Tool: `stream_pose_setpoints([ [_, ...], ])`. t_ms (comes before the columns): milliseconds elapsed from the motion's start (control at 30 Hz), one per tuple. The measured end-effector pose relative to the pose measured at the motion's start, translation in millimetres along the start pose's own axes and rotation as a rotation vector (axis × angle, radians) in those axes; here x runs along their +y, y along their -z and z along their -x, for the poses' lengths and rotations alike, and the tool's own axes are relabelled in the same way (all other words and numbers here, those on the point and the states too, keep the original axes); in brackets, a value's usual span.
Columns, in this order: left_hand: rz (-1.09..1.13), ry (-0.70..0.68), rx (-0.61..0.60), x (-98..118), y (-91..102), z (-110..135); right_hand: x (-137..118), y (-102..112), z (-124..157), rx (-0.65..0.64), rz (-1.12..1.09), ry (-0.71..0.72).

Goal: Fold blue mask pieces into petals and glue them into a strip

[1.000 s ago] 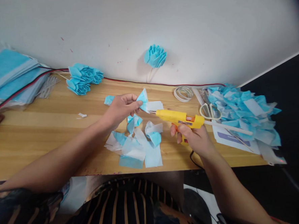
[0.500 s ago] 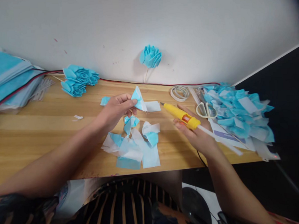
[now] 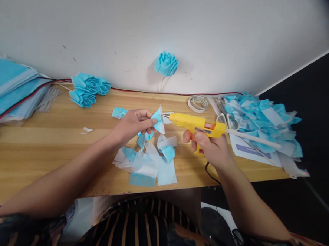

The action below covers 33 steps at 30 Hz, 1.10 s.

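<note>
My left hand point(image 3: 136, 124) pinches a folded blue-and-white fabric piece point(image 3: 158, 121) between thumb and fingers above the table. Wrapped around the handle of a yellow glue gun point(image 3: 191, 122) is my right hand point(image 3: 210, 146), its index finger near the orange trigger. The gun's metal nozzle reaches the right side of the folded piece; whether it touches, I cannot tell. A long white glue stick point(image 3: 254, 138) sticks out of the gun's back. Below my hands lie several loose blue and white fabric pieces point(image 3: 143, 165) on the wooden table point(image 3: 44, 156).
Blue fabric flowers point(image 3: 87, 88) lie at the back left, near a stack of blue sheets point(image 3: 8, 86). Another flower point(image 3: 166, 63) on a stick leans against the wall. To the right are tape rolls point(image 3: 198, 103), scissors point(image 3: 232, 121) and a heap of fabric pieces point(image 3: 264, 120).
My right hand has turned the glue gun more level and brought its nozzle left to the folded piece. My left hand has shifted slightly right and down, still pinching the piece.
</note>
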<state>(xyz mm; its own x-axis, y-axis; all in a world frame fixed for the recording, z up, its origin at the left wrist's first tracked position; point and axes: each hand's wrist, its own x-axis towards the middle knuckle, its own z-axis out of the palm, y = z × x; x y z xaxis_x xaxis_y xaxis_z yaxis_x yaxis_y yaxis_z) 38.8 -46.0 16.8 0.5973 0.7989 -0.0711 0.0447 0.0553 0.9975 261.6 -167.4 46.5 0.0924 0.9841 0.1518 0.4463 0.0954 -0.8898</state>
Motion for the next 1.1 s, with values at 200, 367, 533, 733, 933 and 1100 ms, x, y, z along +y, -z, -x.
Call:
stream_pose_setpoints([
  [200, 0.010, -0.015, -0.009, 0.1, 0.6, 0.0, -1.8, -2.8, -2.2, 0.025, 0.075, -0.013],
  [367, 0.026, -0.015, -0.021, -1.3, 0.9, 0.3, -2.8, -3.3, -3.2, 0.036, 0.089, -0.009],
  [533, 0.014, -0.020, -0.033, -0.8, 0.8, 0.2, -2.1, -3.2, -4.4, 0.037, 0.091, -0.017],
  [733, 0.018, -0.013, -0.036, 0.4, 0.6, -0.1, -2.5, -2.2, -6.4, 0.042, 0.088, -0.015],
  [933, 0.024, -0.002, -0.032, 1.7, -0.9, 0.7, -6.3, -1.3, -9.8, 0.057, 0.118, -0.009],
  [1100, 0.021, 0.001, -0.006, 1.5, -0.2, 0.0, -7.5, 4.4, -7.5, 0.093, 0.147, 0.015],
])
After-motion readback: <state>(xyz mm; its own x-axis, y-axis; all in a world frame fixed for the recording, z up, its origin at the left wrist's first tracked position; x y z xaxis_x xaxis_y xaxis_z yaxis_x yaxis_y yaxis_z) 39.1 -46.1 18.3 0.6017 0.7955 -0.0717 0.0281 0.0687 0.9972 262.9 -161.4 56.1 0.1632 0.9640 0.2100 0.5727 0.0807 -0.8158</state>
